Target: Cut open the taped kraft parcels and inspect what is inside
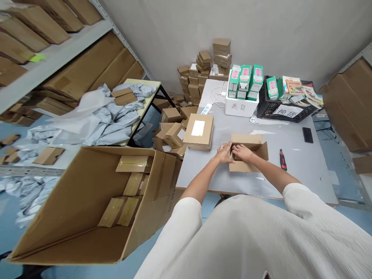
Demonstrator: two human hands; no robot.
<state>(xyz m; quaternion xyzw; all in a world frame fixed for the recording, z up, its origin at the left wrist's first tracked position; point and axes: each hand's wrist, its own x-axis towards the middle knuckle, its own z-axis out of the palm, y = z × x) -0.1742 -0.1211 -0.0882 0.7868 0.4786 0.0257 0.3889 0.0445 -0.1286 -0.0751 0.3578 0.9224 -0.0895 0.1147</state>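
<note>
An open cardboard box lies on the grey worktable in front of me, its flaps raised. My left hand is closed around the box's left end, thumb toward the inside. Reaching in over the near flap, my right hand has its fingers bent against the inner left end, close to the left hand. The box's inside under the right fingers is partly hidden. To the right lies a red and black utility knife. A closed carton with a white label sits to the left.
At the back are a white bin of green-and-white boxes and a black crate of books. A phone lies at the right. A large open carton with several small boxes stands left. Small cartons are piled by the wall.
</note>
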